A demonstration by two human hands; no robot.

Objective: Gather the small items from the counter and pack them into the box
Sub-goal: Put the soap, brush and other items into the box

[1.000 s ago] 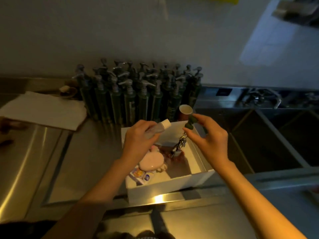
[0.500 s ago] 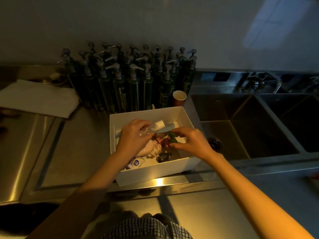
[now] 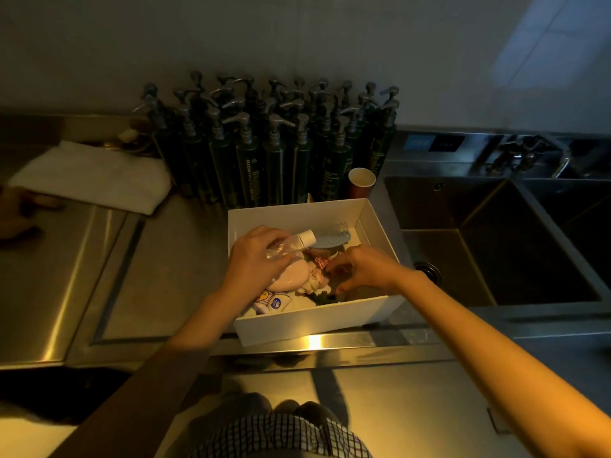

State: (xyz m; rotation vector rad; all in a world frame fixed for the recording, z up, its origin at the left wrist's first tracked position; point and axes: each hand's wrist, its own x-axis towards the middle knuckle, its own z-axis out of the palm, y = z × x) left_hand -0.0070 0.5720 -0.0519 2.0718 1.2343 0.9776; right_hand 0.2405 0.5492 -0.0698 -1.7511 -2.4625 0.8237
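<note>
I see a steel counter (image 3: 139, 279) with a sink (image 3: 489, 246) on the right and a cluster of dark pump bottles (image 3: 274, 150) against the wall. A white box (image 3: 297, 320) sits at the counter's front edge, already holding a pink rounded item (image 3: 291, 277), a light blue comb (image 3: 330, 241) and small packets (dim light, details unclear). My left hand (image 3: 254, 259) grips a clear bottle (image 3: 291, 244) over the box. My right hand (image 3: 360, 269) is down inside it, fingers curled; what it pinches I cannot tell.
</note>
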